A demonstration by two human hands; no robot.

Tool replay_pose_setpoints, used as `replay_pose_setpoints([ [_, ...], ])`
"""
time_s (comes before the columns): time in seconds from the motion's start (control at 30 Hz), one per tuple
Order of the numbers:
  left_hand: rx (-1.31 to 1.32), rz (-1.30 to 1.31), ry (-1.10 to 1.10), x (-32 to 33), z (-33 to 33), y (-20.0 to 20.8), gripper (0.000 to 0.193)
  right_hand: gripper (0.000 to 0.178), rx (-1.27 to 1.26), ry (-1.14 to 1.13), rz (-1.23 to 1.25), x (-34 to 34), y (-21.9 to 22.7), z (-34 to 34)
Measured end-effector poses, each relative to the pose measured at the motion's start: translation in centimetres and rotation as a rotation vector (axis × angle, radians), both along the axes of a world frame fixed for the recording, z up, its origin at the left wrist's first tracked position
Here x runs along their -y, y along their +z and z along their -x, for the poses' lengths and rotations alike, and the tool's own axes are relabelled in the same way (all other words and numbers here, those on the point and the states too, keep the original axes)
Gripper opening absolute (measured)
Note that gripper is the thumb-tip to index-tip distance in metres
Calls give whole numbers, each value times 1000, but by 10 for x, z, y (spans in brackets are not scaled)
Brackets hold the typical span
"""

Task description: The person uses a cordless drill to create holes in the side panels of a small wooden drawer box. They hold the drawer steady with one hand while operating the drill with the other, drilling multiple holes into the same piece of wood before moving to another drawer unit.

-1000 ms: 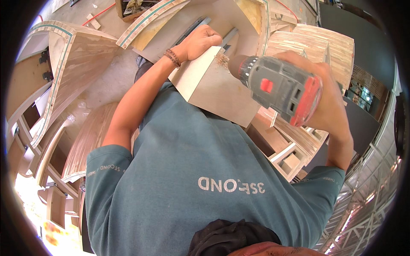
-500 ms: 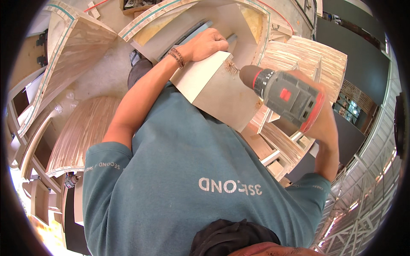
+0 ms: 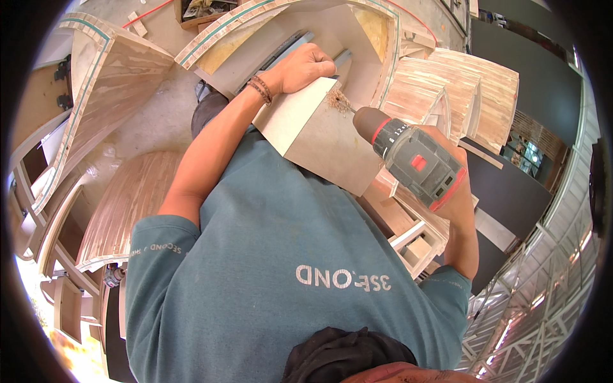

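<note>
My left hand [image 3: 308,67] is closed over the far edge of a pale wooden box [image 3: 335,143], which rests against my body. In my right hand [image 3: 454,175] is a grey and red cordless drill [image 3: 415,156], its grip mostly hidden behind its body. The drill points left, and its thin bit meets the box near the far corner. Around the bit lies a small heap of wood shavings [image 3: 337,99].
A curved cabinet part [image 3: 223,54] with metal rails stands beyond the box. Curved wooden panels [image 3: 131,204] lie at left, with another drill [image 3: 115,274] beside them. Striped wooden pieces [image 3: 491,96] and dark boards [image 3: 530,70] are at right. A crate [image 3: 195,13] sits far off.
The drill has shifted slightly left, nearer the box, and my right forearm has come inward. The shavings at the far corner have spread. My left hand stays almost in place.
</note>
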State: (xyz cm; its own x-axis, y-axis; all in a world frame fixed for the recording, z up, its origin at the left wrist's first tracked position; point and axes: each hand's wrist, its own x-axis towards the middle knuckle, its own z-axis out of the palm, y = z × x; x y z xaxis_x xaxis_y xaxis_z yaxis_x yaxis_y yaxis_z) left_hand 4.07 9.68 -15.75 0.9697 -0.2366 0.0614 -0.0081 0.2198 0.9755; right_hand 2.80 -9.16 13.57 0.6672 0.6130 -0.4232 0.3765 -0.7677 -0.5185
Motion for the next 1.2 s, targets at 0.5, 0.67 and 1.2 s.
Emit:
replay_pose_setpoints([
  [0.5,33,2,23,0,1,-1,33,62,-5,34,-56,-15,8,-9],
  [0.67,15,6,32,0,2,3,33,63,26,50,-54,-18,8,-14],
  [1.2,174,-58,125,-4,-2,-4,37,61,15,-59,-36,4,12,-3],
])
